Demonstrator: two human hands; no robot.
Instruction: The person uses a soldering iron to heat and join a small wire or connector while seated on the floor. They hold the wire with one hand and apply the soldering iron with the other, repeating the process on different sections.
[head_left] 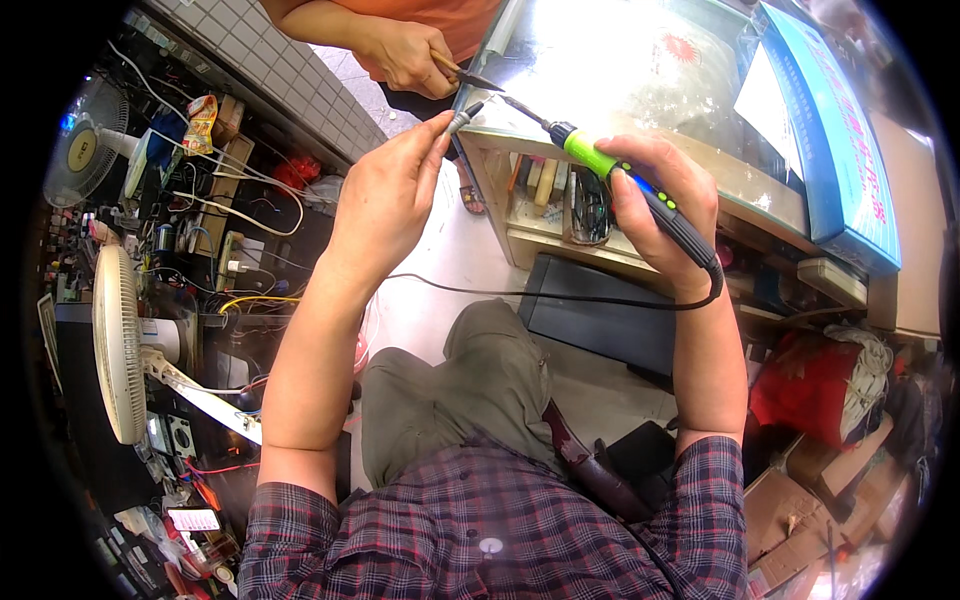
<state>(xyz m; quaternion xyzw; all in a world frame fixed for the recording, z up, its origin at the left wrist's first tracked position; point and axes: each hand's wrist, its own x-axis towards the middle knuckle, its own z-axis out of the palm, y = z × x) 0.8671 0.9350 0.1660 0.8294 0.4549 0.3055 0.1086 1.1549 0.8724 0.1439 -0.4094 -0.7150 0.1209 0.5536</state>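
Note:
My left hand (385,195) is closed, pinching a small grey cylindrical piece with a dark tip (459,121), like a plug, between thumb and fingertips. In my right hand (665,200) is a soldering iron (590,153) with a green, blue and black handle. Its thin tip points up and left, a short distance from the grey piece. Across from me another person's hand (408,58) grips a pointed tool (478,79) with a wooden-looking handle, its dark end close to the iron's tip. From the iron's rear a black cord (560,293) loops back toward the left.
A glass-topped counter (590,60) stands ahead, with a blue box (835,140) on its right side. Two fans, a white one (118,345) nearer, and tangled wires crowd the left. Cardboard (790,500) and a red bag (805,385) lie at lower right.

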